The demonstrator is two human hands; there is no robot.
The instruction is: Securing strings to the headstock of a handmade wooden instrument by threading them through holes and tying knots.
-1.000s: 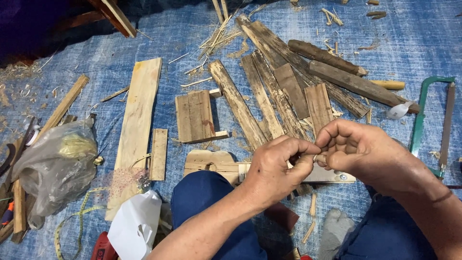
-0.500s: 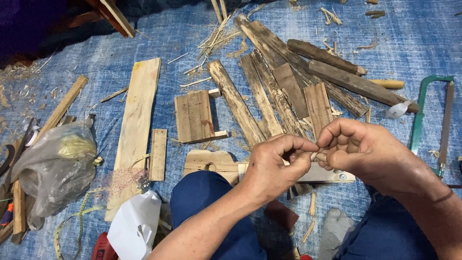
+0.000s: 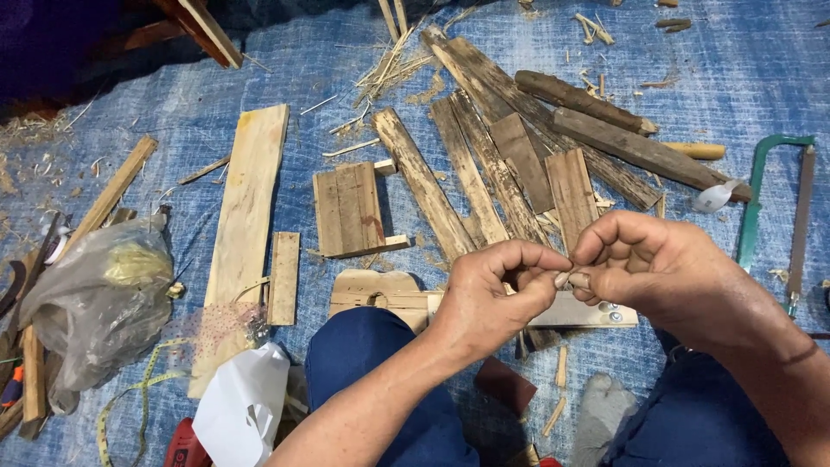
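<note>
Hands pinch a small wooden peg above scattered boards

Blue woven tarp (image 3: 735, 78) covers the ground, strewn with weathered wooden planks (image 3: 484, 173) and shavings. Longest single piece is a pale flat wooden board (image 3: 246, 225), lying left of a small square panel of joined slats (image 3: 347, 209). At far left a crumpled clear plastic bag (image 3: 95, 303) holds something yellowish, too blurred to name. A green-framed hacksaw (image 3: 761, 203) lies at the right edge, and white crumpled paper (image 3: 242, 406) rests near the knee in blue trousers. Left hand (image 3: 484, 303) and right hand (image 3: 666, 268) meet at the middle, both closed in a fingertip pinch on a small pale wooden peg (image 3: 564, 278), held above a light cut-out wooden piece (image 3: 380, 290).
</note>
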